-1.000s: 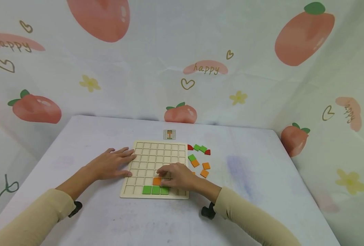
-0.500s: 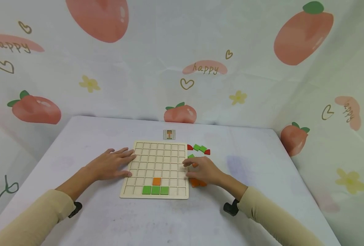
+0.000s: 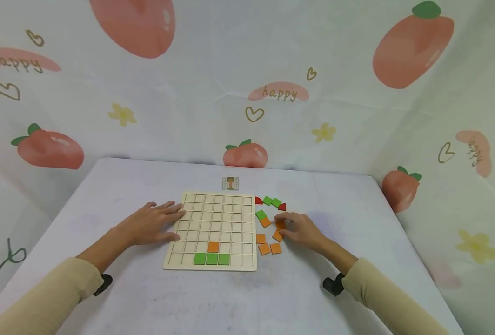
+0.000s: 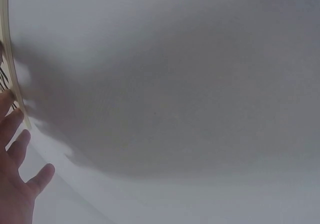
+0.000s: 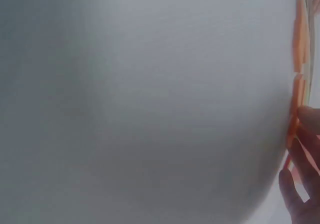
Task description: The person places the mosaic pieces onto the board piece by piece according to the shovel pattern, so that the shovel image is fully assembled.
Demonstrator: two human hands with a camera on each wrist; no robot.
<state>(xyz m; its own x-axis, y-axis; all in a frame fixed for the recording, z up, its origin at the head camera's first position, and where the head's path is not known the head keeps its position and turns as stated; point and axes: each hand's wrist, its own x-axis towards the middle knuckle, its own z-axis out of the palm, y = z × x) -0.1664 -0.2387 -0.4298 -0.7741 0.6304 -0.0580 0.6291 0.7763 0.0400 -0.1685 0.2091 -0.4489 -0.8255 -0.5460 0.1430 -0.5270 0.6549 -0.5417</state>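
Note:
On the pale wooden grid board (image 3: 217, 218) lie a row of three green square tiles (image 3: 211, 259) and one orange tile (image 3: 213, 247) above the middle one. My left hand (image 3: 153, 225) rests with spread fingers on the board's left edge; the left wrist view shows its fingers (image 4: 19, 146) by that edge. To the right of the board, my right hand (image 3: 302, 229) has thumb and forefinger curled round an orange square tile (image 3: 280, 224) on the table, partly hidden by the fingers. Another orange tile (image 3: 277, 236) lies just under the thumb.
Beside the board lie more orange tiles (image 3: 264, 249), green tiles (image 3: 267, 200) and two red quarter-round pieces (image 3: 282, 207). A small picture card (image 3: 230, 183) lies behind the board on the white table (image 3: 168, 302). A fruit-print cloth (image 3: 189, 116) hangs behind.
My right hand has moved off the board to the right, over to the loose orange tiles, uncovering the orange and green tiles on the board. The left hand stays in place.

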